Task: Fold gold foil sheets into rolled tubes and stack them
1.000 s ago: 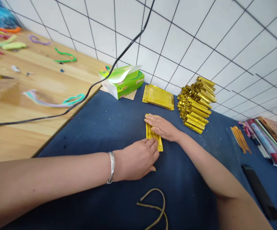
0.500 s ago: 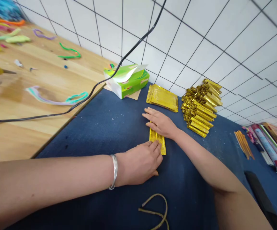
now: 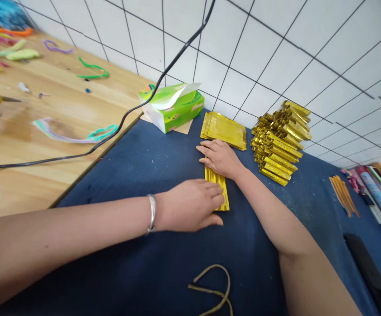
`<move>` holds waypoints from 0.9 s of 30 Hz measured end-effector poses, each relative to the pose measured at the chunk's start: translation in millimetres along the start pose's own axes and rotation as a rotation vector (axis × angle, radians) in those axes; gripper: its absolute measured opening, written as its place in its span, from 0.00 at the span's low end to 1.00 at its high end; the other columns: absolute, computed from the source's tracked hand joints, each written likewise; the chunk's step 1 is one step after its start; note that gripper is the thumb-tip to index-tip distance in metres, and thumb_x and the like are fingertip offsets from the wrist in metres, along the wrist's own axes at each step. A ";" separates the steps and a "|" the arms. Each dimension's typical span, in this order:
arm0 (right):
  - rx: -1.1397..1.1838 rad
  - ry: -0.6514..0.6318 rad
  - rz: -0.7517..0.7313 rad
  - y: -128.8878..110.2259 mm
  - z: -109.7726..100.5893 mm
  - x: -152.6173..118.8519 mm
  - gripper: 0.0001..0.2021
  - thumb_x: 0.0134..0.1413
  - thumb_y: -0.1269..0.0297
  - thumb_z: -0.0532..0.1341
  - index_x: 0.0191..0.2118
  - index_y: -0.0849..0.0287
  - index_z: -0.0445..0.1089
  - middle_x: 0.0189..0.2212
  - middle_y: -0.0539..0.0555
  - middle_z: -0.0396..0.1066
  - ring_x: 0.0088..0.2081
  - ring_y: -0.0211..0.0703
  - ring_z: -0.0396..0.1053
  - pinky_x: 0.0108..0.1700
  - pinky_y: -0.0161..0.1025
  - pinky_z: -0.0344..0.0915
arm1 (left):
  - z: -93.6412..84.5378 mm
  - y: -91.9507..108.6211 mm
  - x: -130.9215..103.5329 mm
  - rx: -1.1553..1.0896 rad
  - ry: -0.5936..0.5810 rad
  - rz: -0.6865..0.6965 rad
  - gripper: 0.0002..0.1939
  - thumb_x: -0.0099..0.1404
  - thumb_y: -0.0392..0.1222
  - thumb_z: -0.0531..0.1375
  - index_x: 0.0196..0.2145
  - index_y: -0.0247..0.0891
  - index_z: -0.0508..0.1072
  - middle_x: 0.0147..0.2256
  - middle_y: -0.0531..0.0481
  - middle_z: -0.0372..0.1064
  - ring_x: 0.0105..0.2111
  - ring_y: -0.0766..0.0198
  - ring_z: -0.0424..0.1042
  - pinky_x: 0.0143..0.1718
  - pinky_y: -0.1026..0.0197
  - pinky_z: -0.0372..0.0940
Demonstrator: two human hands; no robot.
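Though narrow, foil (under both hands)

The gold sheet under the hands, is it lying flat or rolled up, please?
Flat: the gold sheet shows its broad, creased face between the left hand and right hand.

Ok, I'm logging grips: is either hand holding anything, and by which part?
Nothing looks gripped: left hand lies over the near part of the gold foil, right hand over its far part.
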State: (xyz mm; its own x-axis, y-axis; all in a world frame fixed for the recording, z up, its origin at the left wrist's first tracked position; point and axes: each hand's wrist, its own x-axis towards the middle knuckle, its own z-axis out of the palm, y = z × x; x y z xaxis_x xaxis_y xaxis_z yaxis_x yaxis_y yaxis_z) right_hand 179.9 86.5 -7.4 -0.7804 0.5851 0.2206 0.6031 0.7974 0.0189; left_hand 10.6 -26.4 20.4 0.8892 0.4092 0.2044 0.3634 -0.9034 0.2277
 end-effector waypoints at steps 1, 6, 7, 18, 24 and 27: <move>0.002 -0.002 -0.001 1.2 1.5 -0.1 0.24 0.61 0.51 0.48 0.56 0.59 0.62 0.53 0.59 0.63 0.51 0.50 0.58 0.53 0.49 0.55 | -0.3 -9.2 2.7 -0.005 0.014 -0.019 0.25 0.67 0.55 0.47 0.50 0.32 0.66 0.52 0.39 0.64 0.54 0.56 0.61 0.55 0.54 0.54; 0.028 0.000 -0.019 7.7 6.3 0.6 0.21 0.61 0.54 0.49 0.56 0.55 0.61 0.53 0.57 0.63 0.50 0.48 0.58 0.52 0.49 0.55 | 7.7 -41.4 10.1 -0.037 -0.037 0.109 0.28 0.67 0.53 0.48 0.60 0.37 0.55 0.60 0.44 0.52 0.62 0.59 0.48 0.62 0.55 0.40; 0.030 0.005 -0.016 7.7 6.5 0.6 0.22 0.61 0.53 0.49 0.56 0.56 0.61 0.53 0.57 0.63 0.50 0.48 0.58 0.52 0.49 0.55 | 9.5 -42.5 9.9 -0.042 -0.055 0.135 0.29 0.66 0.54 0.48 0.61 0.37 0.53 0.61 0.45 0.51 0.62 0.59 0.46 0.63 0.55 0.39; 0.012 0.016 -0.036 3.9 4.8 0.6 0.26 0.61 0.49 0.46 0.56 0.60 0.61 0.53 0.60 0.63 0.51 0.50 0.57 0.53 0.49 0.54 | 16.3 -17.8 0.9 -0.040 -0.123 0.154 0.42 0.60 0.67 0.45 0.63 0.33 0.49 0.63 0.39 0.41 0.63 0.55 0.42 0.62 0.55 0.41; -0.014 0.025 -0.050 4.1 3.8 0.2 0.26 0.61 0.49 0.45 0.56 0.59 0.61 0.53 0.59 0.63 0.51 0.49 0.58 0.53 0.49 0.54 | 12.2 2.9 -4.1 -0.143 -0.165 0.199 0.44 0.59 0.66 0.49 0.63 0.32 0.48 0.63 0.38 0.41 0.63 0.54 0.42 0.63 0.54 0.43; -0.007 0.022 -0.052 4.0 3.4 0.0 0.26 0.61 0.49 0.44 0.56 0.60 0.61 0.53 0.59 0.63 0.51 0.49 0.58 0.54 0.49 0.54 | 1.5 7.3 -3.4 -0.233 -0.182 0.285 0.40 0.61 0.61 0.51 0.62 0.33 0.50 0.62 0.42 0.46 0.63 0.58 0.43 0.63 0.57 0.43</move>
State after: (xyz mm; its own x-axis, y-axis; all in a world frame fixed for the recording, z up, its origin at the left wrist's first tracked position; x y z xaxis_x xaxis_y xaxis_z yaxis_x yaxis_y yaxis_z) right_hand 181.7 90.2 -10.7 -0.8070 0.5396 0.2400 0.5631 0.8255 0.0375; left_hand 10.6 -34.5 20.0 0.9875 0.0986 0.1232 0.0414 -0.9153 0.4005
